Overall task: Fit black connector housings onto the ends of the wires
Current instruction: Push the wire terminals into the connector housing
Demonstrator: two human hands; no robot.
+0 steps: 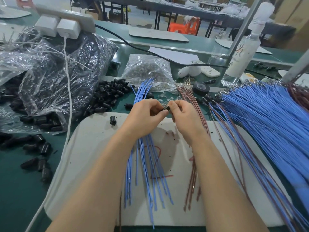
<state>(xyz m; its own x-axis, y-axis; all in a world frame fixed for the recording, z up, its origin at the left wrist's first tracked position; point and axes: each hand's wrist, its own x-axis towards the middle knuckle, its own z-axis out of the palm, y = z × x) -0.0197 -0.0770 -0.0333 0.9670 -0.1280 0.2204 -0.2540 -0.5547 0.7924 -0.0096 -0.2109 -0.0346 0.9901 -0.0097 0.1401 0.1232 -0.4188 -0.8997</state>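
Black housing pinched between left hand and right hand fingertips, above blue wires

Blue wires, brown wires, black housings — green table, white board

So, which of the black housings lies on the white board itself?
The lone black housing left of the left hand; the other loose ones lie heaped on the green mat.

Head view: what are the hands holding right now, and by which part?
Both pinch one black connector housing between their fingertips: the left hand at its left end, the right hand at its right end.
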